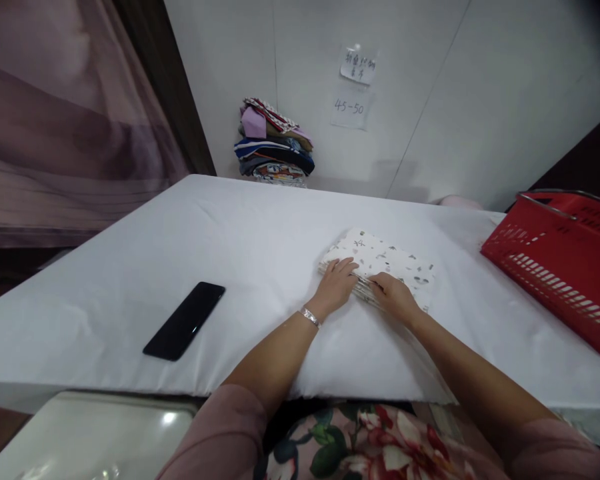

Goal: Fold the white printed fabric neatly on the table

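A folded white cloth with small grey and tan prints [393,257] lies in several layers on the white-covered table [260,233], right of the middle. My left hand [336,283], with a silver bracelet at the wrist, rests on the near left part of the cloth, its fingers spread over the edge. My right hand [393,297] grips the near folded edge, fingers curled around the layers. The fingertips of my right hand are partly hidden in the folds.
A black phone [185,321] lies on the table at the left. At the right edge stands a red basket [565,267]. Stacked folded clothes [275,143] are beyond the far edge, by a wall with paper notes [350,110]. A pale stool [100,433] is near left.
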The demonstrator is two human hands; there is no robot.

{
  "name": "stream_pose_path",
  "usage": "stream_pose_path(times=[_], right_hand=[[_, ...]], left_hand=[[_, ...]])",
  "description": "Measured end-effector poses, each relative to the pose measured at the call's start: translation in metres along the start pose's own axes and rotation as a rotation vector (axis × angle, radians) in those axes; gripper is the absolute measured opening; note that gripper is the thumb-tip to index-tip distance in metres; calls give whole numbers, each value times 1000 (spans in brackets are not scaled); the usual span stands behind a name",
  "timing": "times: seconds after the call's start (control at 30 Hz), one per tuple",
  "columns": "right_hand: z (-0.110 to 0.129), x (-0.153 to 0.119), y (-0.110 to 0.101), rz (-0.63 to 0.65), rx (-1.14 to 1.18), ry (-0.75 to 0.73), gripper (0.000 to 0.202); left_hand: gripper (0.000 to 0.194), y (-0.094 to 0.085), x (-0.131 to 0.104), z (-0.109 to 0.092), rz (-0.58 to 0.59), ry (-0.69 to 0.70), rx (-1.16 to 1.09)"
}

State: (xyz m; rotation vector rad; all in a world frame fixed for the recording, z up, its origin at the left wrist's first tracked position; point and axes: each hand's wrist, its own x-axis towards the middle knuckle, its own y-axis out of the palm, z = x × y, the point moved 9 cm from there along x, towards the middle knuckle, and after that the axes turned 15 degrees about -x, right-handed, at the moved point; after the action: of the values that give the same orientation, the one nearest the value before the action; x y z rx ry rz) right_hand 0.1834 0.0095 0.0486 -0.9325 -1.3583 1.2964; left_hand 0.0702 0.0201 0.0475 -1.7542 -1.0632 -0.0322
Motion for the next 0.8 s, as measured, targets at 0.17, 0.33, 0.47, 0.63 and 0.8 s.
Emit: stream_pose_path(times=[0.17,0.33,0.47,0.63,0.8], right_hand=[[12,-5,2,8,-128,-67,30],[20,-9,3,19,-191,-122,26],[17,-8,4,30,-188,-88,25],[18,-4,3,35,-173,-83,21],[18,-1,6,20,-162,-85,21]], left_hand=[[28,0,-3,2,5,-6,-13],[25,2,-3,3,28,-8,3],[23,4,-2,4,48,-8,-13],[19,6,-1,6,29,-22,13],[17,10,1,10,24,-31,38]])
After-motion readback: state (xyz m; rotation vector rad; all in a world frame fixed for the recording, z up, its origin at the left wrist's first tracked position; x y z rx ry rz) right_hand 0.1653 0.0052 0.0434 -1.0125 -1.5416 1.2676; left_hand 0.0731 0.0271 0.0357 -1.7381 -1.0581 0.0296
